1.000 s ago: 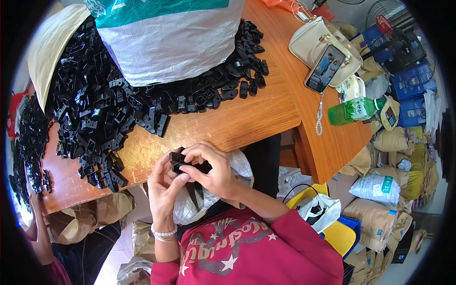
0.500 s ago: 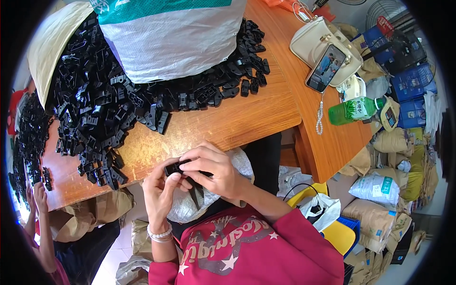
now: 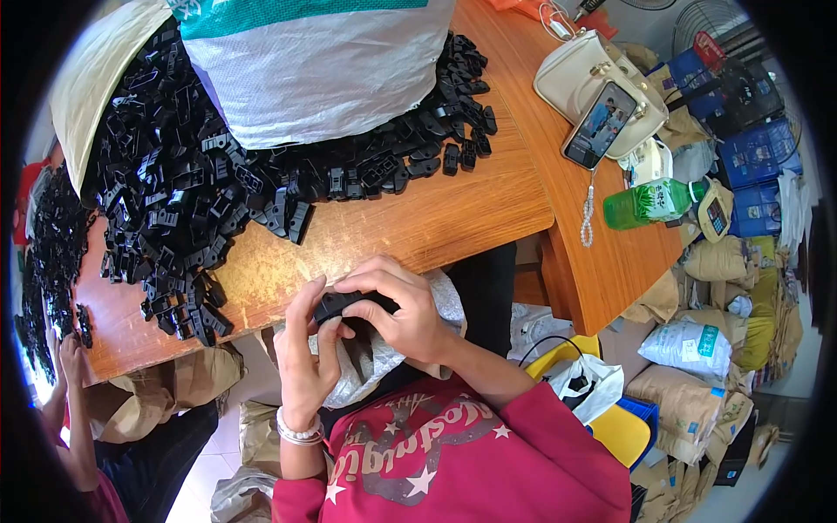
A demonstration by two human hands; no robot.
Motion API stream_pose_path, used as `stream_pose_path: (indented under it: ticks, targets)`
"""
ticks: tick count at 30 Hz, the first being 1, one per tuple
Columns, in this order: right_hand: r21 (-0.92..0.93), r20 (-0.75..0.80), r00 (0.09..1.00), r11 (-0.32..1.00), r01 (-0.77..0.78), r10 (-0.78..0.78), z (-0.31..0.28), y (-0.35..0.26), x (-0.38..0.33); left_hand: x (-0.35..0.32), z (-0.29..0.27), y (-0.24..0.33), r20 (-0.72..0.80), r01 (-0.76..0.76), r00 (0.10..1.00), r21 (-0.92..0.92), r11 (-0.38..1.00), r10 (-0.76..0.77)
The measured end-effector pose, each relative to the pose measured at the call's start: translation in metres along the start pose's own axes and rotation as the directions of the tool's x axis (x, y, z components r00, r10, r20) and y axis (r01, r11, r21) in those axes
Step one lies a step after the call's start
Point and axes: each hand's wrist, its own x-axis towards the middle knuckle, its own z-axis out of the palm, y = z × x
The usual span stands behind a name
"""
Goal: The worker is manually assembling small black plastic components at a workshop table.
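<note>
A small black plastic part (image 3: 335, 307) is held between both hands, over my lap at the table's front edge. My left hand (image 3: 305, 353) pinches its left end between thumb and fingers. From the other side, my right hand (image 3: 403, 312) grips it with the thumb below and the fingers curled over the top, hiding much of it. Beyond my hands, a large heap of similar black plastic parts (image 3: 166, 218) spreads over the wooden table (image 3: 366, 231). Pale grey crumpled sacking (image 3: 362, 370) lies in my lap below the hands.
A white and green woven sack (image 3: 314, 87) stands amid the heap. To the right are a phone (image 3: 600, 126) leaning on a cream handbag (image 3: 558, 74) and a green bottle (image 3: 649, 203). A co-worker's hands (image 3: 70, 359) are at far left. Bags (image 3: 680, 397) crowd the right floor.
The black part has been turned, showing a different side. My left hand's fingers have straightened and shifted on it; my right hand still grips it.
</note>
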Motion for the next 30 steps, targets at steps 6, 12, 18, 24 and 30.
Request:
stream_pose_path:
  ticks: [6, 12, 18, 24, 30]
  targets:
    - [-0.048, 0.055, 0.996, 0.996, 0.074, -0.071, -0.003, 0.012, -0.001, -0.002, 0.0, -0.008, -0.027, 0.06, 0.998, 0.017, 0.998, -0.059]
    - [-0.065, 0.107, 0.993, 0.997, -0.041, 0.048, -0.007, 0.002, -0.002, -0.004, 0.002, -0.017, -0.06, 0.04, 0.997, 0.047, 0.998, -0.037]
    - [-0.088, 0.094, 0.995, 0.996, -0.013, 0.022, -0.004, 0.01, -0.004, -0.001, 0.001, -0.009, -0.084, -0.014, 0.996, 0.161, 0.987, 0.028]
    - [-0.088, 0.13, 0.991, 0.995, 0.038, -0.027, -0.006, 0.01, -0.005, -0.008, -0.002, -0.016, -0.108, -0.028, 0.993, 0.15, 0.988, 0.044]
    - [-0.097, 0.147, 0.989, 0.995, -0.019, 0.033, -0.009, 0.008, -0.004, -0.006, 0.005, -0.016, -0.14, -0.043, 0.988, 0.127, 0.991, 0.061]
